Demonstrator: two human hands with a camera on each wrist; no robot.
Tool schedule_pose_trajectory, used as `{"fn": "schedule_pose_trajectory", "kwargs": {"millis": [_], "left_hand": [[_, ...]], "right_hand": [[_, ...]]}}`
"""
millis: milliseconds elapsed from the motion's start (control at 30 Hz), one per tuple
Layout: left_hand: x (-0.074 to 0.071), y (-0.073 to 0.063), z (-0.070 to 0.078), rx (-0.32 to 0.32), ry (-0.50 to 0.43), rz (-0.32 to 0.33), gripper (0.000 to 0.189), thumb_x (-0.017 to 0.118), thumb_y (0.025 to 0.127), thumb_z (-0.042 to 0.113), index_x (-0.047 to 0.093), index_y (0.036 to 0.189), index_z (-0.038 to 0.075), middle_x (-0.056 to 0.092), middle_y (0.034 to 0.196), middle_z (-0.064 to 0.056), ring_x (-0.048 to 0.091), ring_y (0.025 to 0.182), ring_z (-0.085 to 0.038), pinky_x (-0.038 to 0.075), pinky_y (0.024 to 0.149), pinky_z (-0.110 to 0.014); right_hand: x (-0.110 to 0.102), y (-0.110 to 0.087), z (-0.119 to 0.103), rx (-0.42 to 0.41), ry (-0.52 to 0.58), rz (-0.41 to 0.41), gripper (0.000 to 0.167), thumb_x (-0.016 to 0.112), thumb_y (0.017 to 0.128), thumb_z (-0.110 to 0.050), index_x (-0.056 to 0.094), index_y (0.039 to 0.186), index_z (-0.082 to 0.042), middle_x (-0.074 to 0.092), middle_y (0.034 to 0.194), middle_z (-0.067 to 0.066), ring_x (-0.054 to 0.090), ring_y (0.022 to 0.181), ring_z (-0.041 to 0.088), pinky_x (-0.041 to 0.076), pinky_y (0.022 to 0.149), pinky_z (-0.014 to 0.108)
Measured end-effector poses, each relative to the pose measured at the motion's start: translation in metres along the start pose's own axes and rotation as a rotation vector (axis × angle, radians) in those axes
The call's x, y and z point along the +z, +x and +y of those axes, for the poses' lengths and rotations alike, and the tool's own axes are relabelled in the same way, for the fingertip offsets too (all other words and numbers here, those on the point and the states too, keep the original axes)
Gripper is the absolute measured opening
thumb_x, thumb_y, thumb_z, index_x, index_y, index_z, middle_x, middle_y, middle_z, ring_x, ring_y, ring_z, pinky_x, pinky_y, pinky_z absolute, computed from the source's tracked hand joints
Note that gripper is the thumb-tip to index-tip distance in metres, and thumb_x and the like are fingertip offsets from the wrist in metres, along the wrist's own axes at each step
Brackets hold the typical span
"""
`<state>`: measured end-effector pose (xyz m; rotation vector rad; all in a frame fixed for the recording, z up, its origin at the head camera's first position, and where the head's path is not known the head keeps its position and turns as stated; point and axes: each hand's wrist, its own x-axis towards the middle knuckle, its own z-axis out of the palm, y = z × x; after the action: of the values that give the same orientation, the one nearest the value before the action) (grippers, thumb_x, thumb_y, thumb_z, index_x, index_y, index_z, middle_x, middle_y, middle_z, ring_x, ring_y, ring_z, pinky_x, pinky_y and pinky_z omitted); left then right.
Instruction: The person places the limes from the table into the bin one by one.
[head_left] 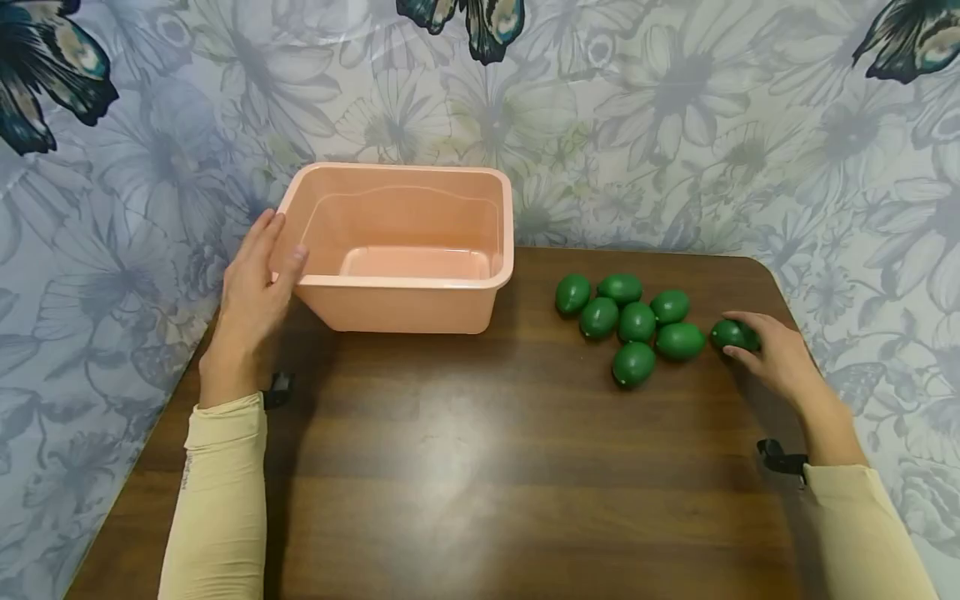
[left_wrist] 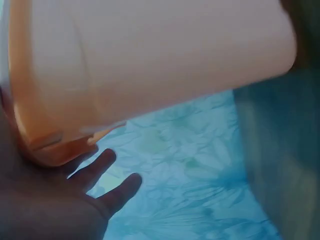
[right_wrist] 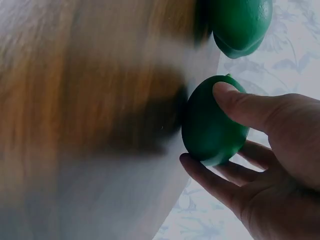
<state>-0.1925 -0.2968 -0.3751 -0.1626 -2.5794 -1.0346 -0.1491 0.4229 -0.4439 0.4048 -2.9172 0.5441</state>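
My left hand (head_left: 251, 287) rests at the left rim of a peach plastic basin (head_left: 408, 308), with the thumb over the rim and the fingers along the outside. In the left wrist view those fingers (left_wrist: 122, 192) are straight and spread beneath the rim. The basin stands upright on the table, its inside bare. On the right, my right hand (head_left: 776, 354) holds a dark green lime (right_wrist: 212, 125) between thumb and fingers, low over the tabletop. Just left of it lies a loose cluster of several more green limes (head_left: 637, 322).
The brown wooden table (head_left: 450, 467) has rounded far corners. Behind and beside it spreads a pale floral cloth (head_left: 675, 167) printed with dark butterflies (head_left: 491, 25). The basin sits against the table's far left edge.
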Motion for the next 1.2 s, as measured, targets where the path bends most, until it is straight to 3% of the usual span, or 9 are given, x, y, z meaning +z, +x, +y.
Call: {"fn": "schedule_pose_trajectory", "kwargs": {"millis": [167, 300, 500, 667, 867, 1200], "left_hand": [[-0.011, 0.013, 0.004, -0.034, 0.063, -0.164, 0.080, 0.051, 0.105, 0.056, 0.026, 0.169, 0.016, 0.015, 0.177, 0.001, 0.014, 0.164, -0.031, 0.014, 0.129, -0.063], [-0.012, 0.019, 0.005, -0.053, 0.085, -0.223, 0.084, 0.051, 0.104, 0.059, 0.020, 0.170, 0.017, 0.009, 0.178, 0.002, 0.010, 0.164, -0.031, 0.012, 0.129, -0.063], [-0.022, 0.025, 0.007, -0.053, 0.112, -0.239, 0.086, 0.049, 0.103, 0.061, 0.015, 0.171, 0.020, 0.005, 0.178, 0.005, 0.007, 0.165, -0.032, 0.010, 0.128, -0.067], [-0.016, 0.022, 0.010, -0.055, 0.129, -0.253, 0.087, 0.049, 0.103, 0.062, 0.014, 0.171, 0.020, 0.005, 0.178, 0.005, 0.009, 0.164, -0.035, 0.012, 0.127, -0.067], [-0.010, 0.017, 0.007, -0.053, 0.117, -0.220, 0.087, 0.049, 0.103, 0.061, 0.016, 0.171, 0.017, 0.006, 0.178, 0.005, 0.011, 0.164, -0.035, 0.013, 0.128, -0.064], [-0.010, 0.016, 0.007, -0.035, 0.105, -0.219, 0.088, 0.050, 0.103, 0.062, 0.017, 0.170, 0.016, 0.008, 0.178, 0.002, 0.013, 0.163, -0.035, 0.015, 0.128, -0.064]], "right_hand": [[0.001, 0.006, -0.004, 0.030, -0.007, -0.074, 0.052, 0.079, 0.091, -0.002, 0.059, 0.138, 0.004, 0.059, 0.132, 0.041, 0.058, 0.112, 0.062, 0.046, 0.088, 0.071], [0.001, 0.009, -0.003, 0.079, 0.000, -0.105, 0.051, 0.075, 0.096, -0.007, 0.056, 0.142, 0.004, 0.059, 0.130, 0.043, 0.059, 0.109, 0.062, 0.047, 0.085, 0.071], [0.009, 0.012, -0.007, 0.103, 0.035, -0.056, 0.050, 0.074, 0.097, -0.007, 0.055, 0.142, 0.004, 0.059, 0.125, 0.046, 0.058, 0.106, 0.065, 0.046, 0.084, 0.074], [0.012, 0.009, -0.007, 0.184, 0.026, -0.065, 0.053, 0.066, 0.103, -0.012, 0.046, 0.149, 0.007, 0.049, 0.137, 0.048, 0.048, 0.118, 0.070, 0.036, 0.096, 0.080], [0.004, 0.014, -0.007, 0.178, 0.055, -0.058, 0.053, 0.062, 0.105, -0.010, 0.042, 0.149, 0.010, 0.045, 0.136, 0.049, 0.043, 0.120, 0.069, 0.029, 0.100, 0.080], [-0.008, 0.021, -0.033, 0.252, 0.146, 0.181, 0.057, 0.060, 0.106, -0.008, 0.039, 0.157, 0.006, 0.046, 0.142, 0.046, 0.042, 0.126, 0.066, 0.029, 0.102, 0.079]]}}
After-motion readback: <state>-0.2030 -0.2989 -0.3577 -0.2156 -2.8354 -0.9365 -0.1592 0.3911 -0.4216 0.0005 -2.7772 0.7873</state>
